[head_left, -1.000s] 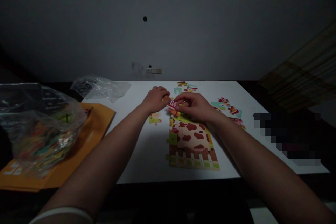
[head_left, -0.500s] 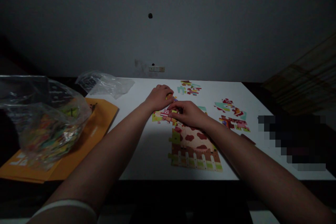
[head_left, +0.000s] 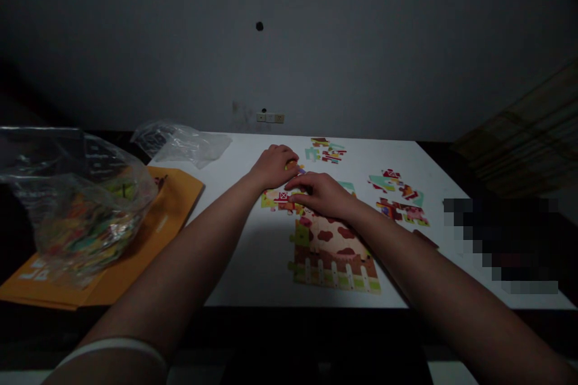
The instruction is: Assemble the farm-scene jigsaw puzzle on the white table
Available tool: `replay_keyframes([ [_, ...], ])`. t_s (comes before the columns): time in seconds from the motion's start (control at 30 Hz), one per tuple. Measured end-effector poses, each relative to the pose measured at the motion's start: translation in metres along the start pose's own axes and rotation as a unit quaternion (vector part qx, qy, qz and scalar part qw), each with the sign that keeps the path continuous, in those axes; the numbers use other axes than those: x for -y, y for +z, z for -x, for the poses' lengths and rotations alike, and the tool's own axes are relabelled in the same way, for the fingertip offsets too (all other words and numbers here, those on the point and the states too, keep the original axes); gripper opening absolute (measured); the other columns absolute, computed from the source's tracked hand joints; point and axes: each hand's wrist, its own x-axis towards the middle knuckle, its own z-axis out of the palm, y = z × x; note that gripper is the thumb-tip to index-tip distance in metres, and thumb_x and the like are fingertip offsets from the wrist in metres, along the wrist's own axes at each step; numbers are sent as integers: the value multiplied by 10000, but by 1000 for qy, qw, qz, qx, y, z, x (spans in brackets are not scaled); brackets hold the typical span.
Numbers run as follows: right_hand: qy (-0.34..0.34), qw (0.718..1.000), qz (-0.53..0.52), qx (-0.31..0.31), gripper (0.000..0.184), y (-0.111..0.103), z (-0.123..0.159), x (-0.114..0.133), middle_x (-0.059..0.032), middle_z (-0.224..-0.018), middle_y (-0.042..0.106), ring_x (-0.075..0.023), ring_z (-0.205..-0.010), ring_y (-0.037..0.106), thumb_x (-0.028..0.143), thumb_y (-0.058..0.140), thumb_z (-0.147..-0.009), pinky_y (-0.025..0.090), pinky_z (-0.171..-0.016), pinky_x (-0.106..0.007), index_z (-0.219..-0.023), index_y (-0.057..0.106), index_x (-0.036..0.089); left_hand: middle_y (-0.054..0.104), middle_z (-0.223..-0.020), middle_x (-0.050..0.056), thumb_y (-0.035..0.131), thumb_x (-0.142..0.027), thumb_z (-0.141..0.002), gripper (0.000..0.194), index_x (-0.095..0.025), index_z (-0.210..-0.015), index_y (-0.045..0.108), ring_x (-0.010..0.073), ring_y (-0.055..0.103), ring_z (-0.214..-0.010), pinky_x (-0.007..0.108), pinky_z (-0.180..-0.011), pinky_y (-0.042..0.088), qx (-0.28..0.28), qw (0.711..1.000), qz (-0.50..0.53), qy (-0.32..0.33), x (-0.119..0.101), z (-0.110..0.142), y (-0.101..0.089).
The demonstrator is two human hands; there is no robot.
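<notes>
A jigsaw puzzle picture of a spotted cow behind a white fence [head_left: 336, 246] is partly joined on the white table. My right hand [head_left: 318, 192] lies over its top left corner. The thumb and index finger are at a puzzle piece with a red barn [head_left: 283, 197], which lies low beside a pale yellow-green piece [head_left: 267, 197]. Just beyond, my left hand [head_left: 274, 166] is curled, with an orange and yellow puzzle piece [head_left: 291, 165] at its fingertips. Part of the puzzle's top is hidden under my right hand.
Several loose puzzle pieces lie at the back [head_left: 332, 151] and at the right [head_left: 397, 195]. On the left, a clear plastic bag of pieces [head_left: 90, 234] rests on an orange envelope [head_left: 174, 192]. Another clear bag [head_left: 189, 147] is behind. A blurred-out dark item sits right.
My right hand brought the red barn piece left and down, from raised above the puzzle to low beside the pale piece. My left hand stayed nearly in place. The view shifted slightly.
</notes>
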Motion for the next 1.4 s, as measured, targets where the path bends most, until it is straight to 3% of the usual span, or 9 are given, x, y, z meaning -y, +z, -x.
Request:
replay_keyframes([
  [0.13,2,1000,7,-10,185,1,-2,0,-46,-1141,852,-266,-1001,751,391,845,-968,576,-964,-439,-1143,866,336,728,-1446,107,662,-407,-990,354,-279,-1276,827,370,621,-1316,577,-1179,514,-2,1000,-1,-3,-1,1,-1],
  [0.2,9,1000,-5,-14,161,-2,-2,3,-47,-1086,845,-259,-984,748,420,736,-1046,574,-953,-433,-1091,853,318,735,-1432,104,651,-414,-1000,346,-281,-1266,828,369,624,-1312,576,-1173,518,-4,1000,2,-3,-2,1,-2],
  [0.3,18,999,-44,-23,290,-11,0,5,-40,-1129,837,-254,-1073,754,379,552,-1120,568,-1010,-431,-1050,828,323,736,-1435,123,632,-439,-1016,368,-260,-1270,829,373,623,-1321,573,-1164,522,-1,1000,9,4,-1,2,-3],
  [0.4,18,998,-57,1,267,-19,6,5,-23,-1227,827,-262,-1117,752,250,654,-989,574,-1033,-431,-1174,822,345,735,-1436,120,634,-438,-1009,367,-270,-1271,829,368,630,-1316,574,-1163,519,-3,1000,8,7,0,1,-1],
  [0.5,2,999,-24,37,531,-22,13,5,-36,-1344,802,-293,-1178,741,183,794,-824,565,-1088,-458,-1329,798,346,741,-1423,113,656,-424,-990,352,-281,-1258,832,365,635,-1308,579,-1170,511,-7,1000,9,9,2,0,1],
  [0.57,-10,999,1,44,593,-20,15,6,-54,-1421,774,-314,-1266,717,202,858,-807,541,-1148,-484,-1376,786,353,745,-1417,115,668,-429,-983,353,-277,-1255,833,366,635,-1305,581,-1168,510,-5,1000,10,11,2,-1,1],
  [1.03,-25,998,53,29,407,-10,13,8,-89,-1346,795,-294,-1228,721,212,836,-934,562,-1095,-495,-1330,802,298,736,-1416,122,653,-422,-1004,386,-237,-1296,823,339,624,-1286,533,-1163,506,6,1000,-2,2,-4,1,-2],
  [1.27,-69,996,41,46,219,-12,10,10,-48,-1253,834,-264,-1235,729,227,806,-980,528,-1158,-484,-1179,837,312,744,-1404,116,647,-423,-1008,376,-242,-1283,829,335,626,-1292,542,-1170,505,-1,1000,3,7,-3,1,-1],
  [1.4,-78,994,59,52,187,-17,12,8,-61,-1314,828,-271,-1287,715,297,820,-996,508,-1182,-501,-1173,873,325,746,-1408,102,644,-434,-1011,361,-263,-1268,830,334,626,-1298,541,-1167,506,-3,1000,1,2,-3,1,-1],
])
